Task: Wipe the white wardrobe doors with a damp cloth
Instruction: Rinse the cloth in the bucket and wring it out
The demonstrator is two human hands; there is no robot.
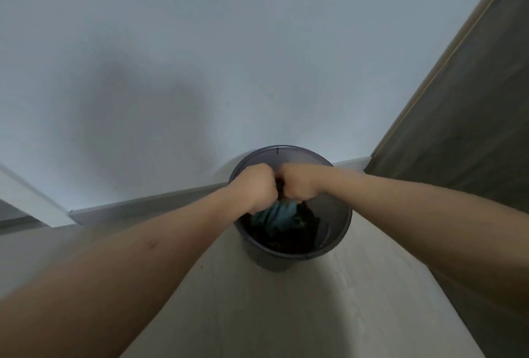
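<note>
A grey plastic bucket (pixel 297 257) stands on the pale floor against a white wall. Over its mouth, my left hand (pixel 256 187) and my right hand (pixel 299 183) are clenched side by side, knuckles nearly touching. Both grip a blue cloth (pixel 276 216), whose bunched lower part hangs from between the fists into the bucket. The part of the cloth inside the fists is hidden. The bucket's inside looks dark.
A white wall (pixel 200 57) fills most of the view, with a grey skirting board (pixel 137 206) along its foot. A dark panel (pixel 469 117) with a light edge strip rises at the right. A white frame edge (pixel 31 203) shows at the far left.
</note>
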